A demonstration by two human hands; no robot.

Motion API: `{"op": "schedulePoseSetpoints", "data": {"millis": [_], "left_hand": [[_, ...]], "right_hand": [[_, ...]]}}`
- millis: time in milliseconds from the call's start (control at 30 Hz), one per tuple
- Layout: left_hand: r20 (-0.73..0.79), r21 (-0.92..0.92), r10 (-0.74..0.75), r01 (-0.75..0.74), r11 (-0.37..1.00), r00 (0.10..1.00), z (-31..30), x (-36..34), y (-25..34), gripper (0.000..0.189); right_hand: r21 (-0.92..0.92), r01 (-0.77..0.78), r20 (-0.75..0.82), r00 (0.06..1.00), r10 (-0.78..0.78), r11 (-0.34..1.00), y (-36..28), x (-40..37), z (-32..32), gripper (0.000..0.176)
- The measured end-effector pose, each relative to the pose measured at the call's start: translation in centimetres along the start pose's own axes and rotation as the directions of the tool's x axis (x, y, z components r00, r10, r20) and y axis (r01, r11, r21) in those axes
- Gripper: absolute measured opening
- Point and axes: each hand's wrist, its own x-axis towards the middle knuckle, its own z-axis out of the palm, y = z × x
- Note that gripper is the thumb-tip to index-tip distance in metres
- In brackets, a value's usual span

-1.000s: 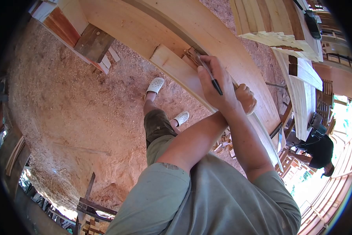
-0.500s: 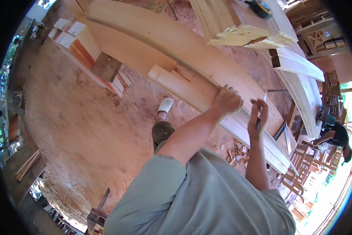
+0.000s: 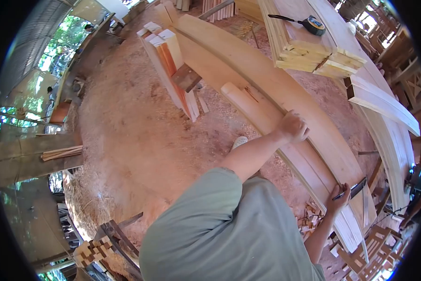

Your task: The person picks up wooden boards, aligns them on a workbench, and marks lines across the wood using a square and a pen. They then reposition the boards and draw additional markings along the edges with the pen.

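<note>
My left hand [image 3: 293, 126] is closed in a fist over a long wooden board [image 3: 313, 157], at its raised edge; whatever its fingers hold is hidden. Farther down the board, my right hand [image 3: 339, 199] is closed around a thin dark pen [image 3: 339, 195]. Just beyond those fingers lies a try square [image 3: 358, 188], its dark stock across the wood and its metal blade pointing down. A wide, pale board [image 3: 234, 51] runs alongside. Short dark marks or slivers show on the wood up from my left hand.
A tape measure [image 3: 313, 25] rests on stacked planks [image 3: 309, 47] at upper right, above more long timber [image 3: 383, 100]. A wooden block stack [image 3: 168, 49] stands at upper left. Offcuts [image 3: 312, 218] litter the dusty floor, and slatted wooden pieces [image 3: 374, 248] are at lower right.
My right hand has come down from above the wood to beside the try square, with the pen still in it. The view has shifted; my left hand remains closed on the board.
</note>
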Motion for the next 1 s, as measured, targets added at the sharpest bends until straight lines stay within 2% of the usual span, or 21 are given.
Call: {"op": "schedulePoseSetpoints", "data": {"millis": [133, 200, 267, 333, 367, 400, 433, 467, 500, 567, 633, 667, 700, 767, 833, 867, 933, 967, 1000], "left_hand": [[-0.073, -0.033, 0.037, -0.04, 0.999, 0.997, 0.6, 0.2, -0.4, 0.022], [-0.012, 0.026, 0.024, -0.023, 0.999, 1.0, 0.2, 0.1, -0.3, 0.025], [0.134, -0.009, -0.019, 0.02, 1.0, 0.991, -0.7, 0.4, -0.1, 0.028], [0.154, -0.076, -0.011, 0.023, 0.997, 0.988, -0.5, 0.3, -0.3, 0.032], [0.083, -0.163, 0.005, 0.009, 0.987, 0.997, 0.6, 0.0, -0.6, 0.036], [0.054, -0.152, 0.025, -0.016, 0.988, 0.998, -2.0, 0.9, 1.1, 0.039], [0.021, -0.186, 0.056, -0.051, 0.981, 0.998, -2.1, 1.0, 1.2, 0.044], [0.034, -0.119, 0.068, -0.063, 0.991, 0.997, -2.1, 0.7, 1.1, 0.045], [0.108, -0.038, 0.104, -0.101, 0.994, 0.989, -2.4, 0.8, 0.7, 0.045], [0.13, -0.034, 0.138, -0.134, 0.99, 0.982, -3.8, 1.9, 1.6, 0.05], [0.285, 0.045, 0.066, -0.082, 0.996, 0.956, -3.5, 2.2, 0.1, 0.053], [0.298, 0.016, 0.104, -0.114, 0.993, 0.949, -3.5, 2.8, -0.4, 0.053], [0.301, 0.029, 0.08, -0.093, 0.995, 0.95, -3.6, 3.7, -0.9, 0.054], [0.318, 0.027, 0.078, -0.091, 0.995, 0.945, -3.3, 5.5, -2.2, 0.056], [0.313, -0.025, -0.037, 0.047, 0.999, 0.949, -2.7, 7.5, -3.4, 0.059], [0.314, -0.041, -0.006, 0.02, 0.999, 0.95, -2.2, 8.3, -4.4, 0.059], [0.355, 0.114, -0.058, 0.019, 0.993, 0.933, -1.6, 9.2, -6.7, 0.065], [0.353, 0.099, -0.029, -0.006, 0.995, 0.935, -1.6, 9.9, -7.5, 0.065], [0.442, 0.152, -0.135, 0.074, 0.986, 0.887, -1.8, 10.3, -8.3, 0.067]], "right_hand": [[-0.014, 0.002, -0.071, 0.997, -0.003, 1.0, -0.9, -0.1, 0.4, 0.035], [-0.103, 0.037, -0.065, 0.997, -0.044, 0.994, -1.2, 0.0, 0.0, 0.033], [-0.108, 0.077, -0.1, 0.991, -0.088, 0.991, -1.8, 0.3, -0.1, 0.032], [-0.067, 0.051, -0.063, 0.996, -0.056, 0.996, -2.7, 0.7, -0.9, 0.015], [-0.032, 0.028, -0.026, 0.999, -0.029, 0.999, -3.5, 1.0, -1.5, 0.012], [-0.066, 0.029, -0.034, 0.999, -0.032, 0.997, -3.1, 0.8, -1.5, 0.012], [-0.049, -0.001, -0.036, 0.999, 0.0, 0.999, -2.9, 0.7, -1.3, 0.01], [-0.055, -0.022, -0.003, 1.0, 0.022, 0.998, -3.0, 0.8, -1.8, 0.008], [-0.041, -0.004, -0.037, 0.999, 0.003, 0.999, -2.7, 0.7, -1.7, 0.008], [-0.096, -0.006, -0.068, 0.998, 0.0, 0.995, -3.6, 1.3, -2.4, 0.009], [-0.096, -0.031, -0.022, 0.999, 0.029, 0.995, -3.6, 2.1, -2.3, 0.01], [-0.086, -0.055, 0.007, 0.998, 0.056, 0.995, -3.7, 2.6, -2.2, 0.01], [-0.102, -0.085, -0.009, 0.996, 0.084, 0.991, -3.7, 3.6, -1.9, 0.01], [-0.106, -0.03, 0.01, 0.999, 0.031, 0.994, -4.0, 6.0, -1.9, 0.011], [-0.019, -0.001, 0.014, 1.0, 0.001, 1.0, -3.7, 8.7, -1.1, 0.013], [-0.038, -0.006, 0.041, 0.999, 0.007, 0.999, -3.9, 9.6, -0.2, 0.013], [-0.069, -0.024, 0.04, 0.999, 0.027, 0.997, -4.1, 11.0, 1.5, 0.014], [-0.052, -0.049, 0.106, 0.993, 0.054, 0.997, -4.6, 11.4, 2.2, 0.015], [-0.033, -0.076, 0.178, 0.981, 0.081, 0.997, -4.9, 11.4, 2.7, 0.017]]}}
